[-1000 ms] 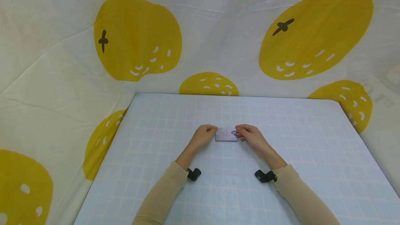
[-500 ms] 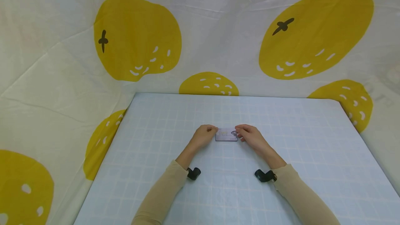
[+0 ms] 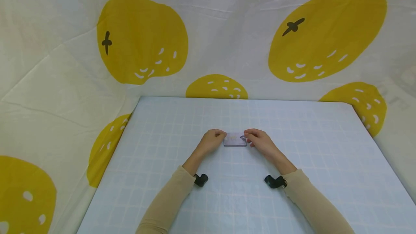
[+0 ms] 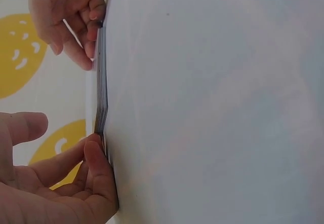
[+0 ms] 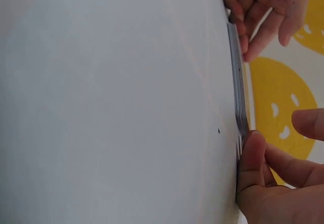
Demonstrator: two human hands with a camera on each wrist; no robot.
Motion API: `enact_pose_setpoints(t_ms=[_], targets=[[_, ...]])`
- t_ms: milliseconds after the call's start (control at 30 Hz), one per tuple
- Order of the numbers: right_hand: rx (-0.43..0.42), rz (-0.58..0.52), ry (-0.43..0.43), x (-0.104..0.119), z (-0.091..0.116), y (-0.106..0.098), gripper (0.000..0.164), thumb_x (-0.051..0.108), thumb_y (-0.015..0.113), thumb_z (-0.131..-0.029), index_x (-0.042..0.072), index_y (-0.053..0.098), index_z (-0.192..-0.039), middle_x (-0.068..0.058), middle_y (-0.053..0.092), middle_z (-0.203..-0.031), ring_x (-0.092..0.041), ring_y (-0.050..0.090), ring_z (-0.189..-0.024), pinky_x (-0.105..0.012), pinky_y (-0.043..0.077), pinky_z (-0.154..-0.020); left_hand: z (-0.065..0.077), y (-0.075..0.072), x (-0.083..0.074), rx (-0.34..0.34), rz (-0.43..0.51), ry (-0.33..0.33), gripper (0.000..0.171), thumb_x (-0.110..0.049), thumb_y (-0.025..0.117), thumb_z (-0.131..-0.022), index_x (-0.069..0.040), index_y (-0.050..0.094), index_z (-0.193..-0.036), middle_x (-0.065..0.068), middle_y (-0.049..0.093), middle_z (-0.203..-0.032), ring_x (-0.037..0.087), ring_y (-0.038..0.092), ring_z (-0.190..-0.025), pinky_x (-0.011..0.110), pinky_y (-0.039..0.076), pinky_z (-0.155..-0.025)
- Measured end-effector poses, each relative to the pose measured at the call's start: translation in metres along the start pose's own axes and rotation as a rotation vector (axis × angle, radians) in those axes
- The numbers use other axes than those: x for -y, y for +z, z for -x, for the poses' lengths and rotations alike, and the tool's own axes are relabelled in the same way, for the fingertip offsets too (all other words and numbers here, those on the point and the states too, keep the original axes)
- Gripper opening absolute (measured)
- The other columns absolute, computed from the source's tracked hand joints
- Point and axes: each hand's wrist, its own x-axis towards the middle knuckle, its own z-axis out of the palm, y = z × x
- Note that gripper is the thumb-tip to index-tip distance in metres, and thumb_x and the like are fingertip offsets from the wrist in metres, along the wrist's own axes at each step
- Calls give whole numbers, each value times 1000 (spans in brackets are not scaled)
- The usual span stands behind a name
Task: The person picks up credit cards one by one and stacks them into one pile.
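Observation:
A small stack of thin pale cards lies flat on the table, its printed top face up. Its layered long side shows edge-on in the left wrist view. At its left end is my left hand, fingertips touching the short edge and corner. My right hand touches the opposite short edge in the same way. In both wrist views each near thumb stands apart from the cards, and the other fingers are loosely bent against the ends. The far edge of the stack is partly hidden by the fingers.
The table wears a pale blue checked cover. Behind it and at its sides hangs a white cloth with large yellow fruit prints. Dark wrist cameras are strapped on beside the beige sleeves.
Both hands stay at the two ends of the card stack. Only a very slight shift of the whole view shows.

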Motion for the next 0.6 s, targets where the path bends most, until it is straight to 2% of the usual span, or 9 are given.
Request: enact_pose_setpoints(t_ms=[333, 600], targets=[[-25, 6, 7, -2, 4, 0, 37, 25, 57, -102, 2, 60, -131, -15, 63, -118, -26, 60, -97, -34, 53, -78, -1, 0, 3, 14, 30, 7, 42, -41, 55, -101, -9, 67, -127, 5, 64, -128, 25, 54, -125, 47, 44, -102], [-35, -31, -18, -4, 12, -5, 34, 26, 57, -103, 0, 62, -125, -16, 67, -111, -25, 65, -91, -33, 55, -78, 8, -6, 5, 8, 19, 23, 45, -41, 55, -102, -8, 65, -131, 6, 64, -129, 24, 56, -123, 46, 45, -101]])
